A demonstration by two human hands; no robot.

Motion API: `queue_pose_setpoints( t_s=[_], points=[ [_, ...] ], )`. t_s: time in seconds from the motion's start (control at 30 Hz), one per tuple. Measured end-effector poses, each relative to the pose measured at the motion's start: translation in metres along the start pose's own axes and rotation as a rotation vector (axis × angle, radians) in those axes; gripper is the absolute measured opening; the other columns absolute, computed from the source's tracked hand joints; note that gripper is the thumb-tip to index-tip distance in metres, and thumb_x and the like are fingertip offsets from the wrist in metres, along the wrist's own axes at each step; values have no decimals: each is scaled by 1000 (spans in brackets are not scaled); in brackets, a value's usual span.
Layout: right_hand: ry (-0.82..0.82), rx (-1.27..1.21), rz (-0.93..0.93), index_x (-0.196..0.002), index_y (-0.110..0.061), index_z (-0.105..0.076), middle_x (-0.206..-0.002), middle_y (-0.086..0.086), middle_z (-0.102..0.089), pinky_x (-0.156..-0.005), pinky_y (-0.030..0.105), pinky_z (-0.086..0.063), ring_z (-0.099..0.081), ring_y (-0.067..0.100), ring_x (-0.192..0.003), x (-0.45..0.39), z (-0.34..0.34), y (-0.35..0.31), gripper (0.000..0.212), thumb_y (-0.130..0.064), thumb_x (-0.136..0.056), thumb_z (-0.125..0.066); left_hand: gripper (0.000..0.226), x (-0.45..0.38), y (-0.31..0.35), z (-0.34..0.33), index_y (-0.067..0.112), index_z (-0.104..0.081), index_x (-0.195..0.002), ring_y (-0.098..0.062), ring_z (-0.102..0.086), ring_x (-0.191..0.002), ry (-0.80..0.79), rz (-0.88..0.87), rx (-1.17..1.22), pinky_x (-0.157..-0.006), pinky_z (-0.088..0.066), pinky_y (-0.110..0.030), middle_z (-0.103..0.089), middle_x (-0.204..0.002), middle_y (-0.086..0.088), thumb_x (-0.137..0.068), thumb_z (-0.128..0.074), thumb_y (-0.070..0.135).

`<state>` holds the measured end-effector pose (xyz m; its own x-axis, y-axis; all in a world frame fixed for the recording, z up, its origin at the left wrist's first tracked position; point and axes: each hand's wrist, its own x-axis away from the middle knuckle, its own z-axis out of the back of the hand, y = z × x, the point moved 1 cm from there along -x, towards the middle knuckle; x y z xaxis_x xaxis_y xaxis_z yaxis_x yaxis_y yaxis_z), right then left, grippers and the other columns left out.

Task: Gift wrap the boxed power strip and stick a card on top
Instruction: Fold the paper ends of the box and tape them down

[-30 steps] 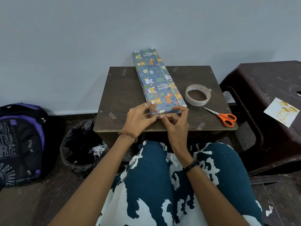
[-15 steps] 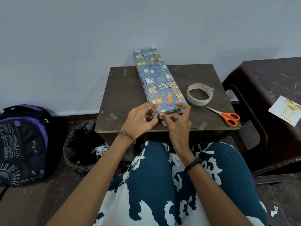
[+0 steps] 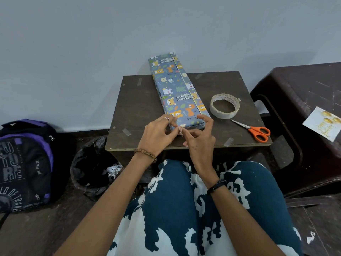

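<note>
Both my hands are at the near end of the wrapped box [image 3: 177, 93], fingers curled in. Left hand [image 3: 156, 134] pinches the paper at the near-left corner, index up on top of the box, prob to keep the fold flat. Right hand [image 3: 200, 137] has its index hooked over the near-right top edge, w/ thumb and other fingers working the end flap below. Fingertips of both meet at the middle of that end face. Can't tell if there's a tape bit between them; too small to see. My guess: I'm closing or pressing down the end fold.

The box lies lengthwise on the small table [image 3: 136, 108], near end close to the table's front edge, far end overhanging the back edge toward the wall. Long seam runs along the top, right of centre, looks shut already.

Right of the box, just beside it: tape roll [image 3: 224, 108], then scissors [image 3: 257, 130] nearer the front-right corner. Handy for the right hand, I'd say. Spare tape strips [image 3: 228, 141] are stuck on the table, some at the front edge, likely pre-cut.

Further right of the box, well apart, the card [image 3: 323, 123] waits on a dark stool [image 3: 295, 85]. Not stuck on yet, so that step's pending.

Left of the box, on the floor: bin [image 3: 92, 163] w/ black liner, and a backpack [image 3: 25, 163].
</note>
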<state>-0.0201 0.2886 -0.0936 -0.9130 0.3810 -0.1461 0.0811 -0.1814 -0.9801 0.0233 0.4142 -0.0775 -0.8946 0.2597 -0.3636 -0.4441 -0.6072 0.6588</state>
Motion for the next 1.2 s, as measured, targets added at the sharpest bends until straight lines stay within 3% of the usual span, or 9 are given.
queue_pose_setpoints(
  t_s=[0.37,0.47,0.57,0.67,0.8,0.97,1.2],
  points=[
    [-45,51,20,-122,-21,-38,-71,-8,-70,-59,22,-54,-63,9,-47,0,4,-2,49,-18,-84,-68,14,-4,2,-1,16,-56,-65,-16,-68,-96,-6,148,115,-75,-57,-43,-65,-81,7,-69,-63,28],
    [-69,74,14,-123,-22,-37,-73,-6,-71,-56,29,-55,-63,13,-46,-1,7,-1,49,-19,-85,-68,8,-6,1,-1,28,-55,-67,-16,-69,-94,-28,178,154,-77,-57,-43,-64,-80,10,-69,-62,29],
    [-64,268,56,-125,-25,-35,-74,-4,-72,-58,35,-56,-63,14,-47,-3,7,3,53,-28,-84,-68,23,-7,0,0,36,-51,-58,-15,-69,-94,-20,191,167,-79,-57,-43,-65,-81,7,-71,-66,27],
    [-40,467,143,-129,-22,-35,-72,-4,-71,-63,36,-54,-65,19,-56,-6,7,4,56,-35,-84,-66,35,-7,1,2,31,-50,-59,-7,-65,-100,-27,169,163,-83,-56,-40,-65,-83,5,-77,-72,10],
    [-55,558,221,-132,-19,-36,-65,-3,-65,-61,36,-52,-63,18,-62,-7,8,3,56,-34,-86,-65,13,-9,1,5,7,-62,-69,-7,-63,-103,-77,142,168,-86,-56,-36,-65,-86,4,-77,-71,4],
    [-102,576,253,-134,-25,-32,-70,-1,-66,-61,36,-51,-64,20,-66,-9,8,1,56,-32,-87,-63,15,-8,1,6,11,-62,-70,-2,-62,-102,-74,161,212,-87,-56,-35,-65,-85,6,-77,-71,2],
    [-169,538,267,-139,-21,-34,-63,-1,-62,-61,37,-50,-60,21,-61,-12,11,-2,62,-22,-86,-66,12,-8,1,7,8,-62,-71,-2,-62,-101,-75,156,209,-87,-56,-30,-65,-86,5,-76,-71,0]
  ],
)
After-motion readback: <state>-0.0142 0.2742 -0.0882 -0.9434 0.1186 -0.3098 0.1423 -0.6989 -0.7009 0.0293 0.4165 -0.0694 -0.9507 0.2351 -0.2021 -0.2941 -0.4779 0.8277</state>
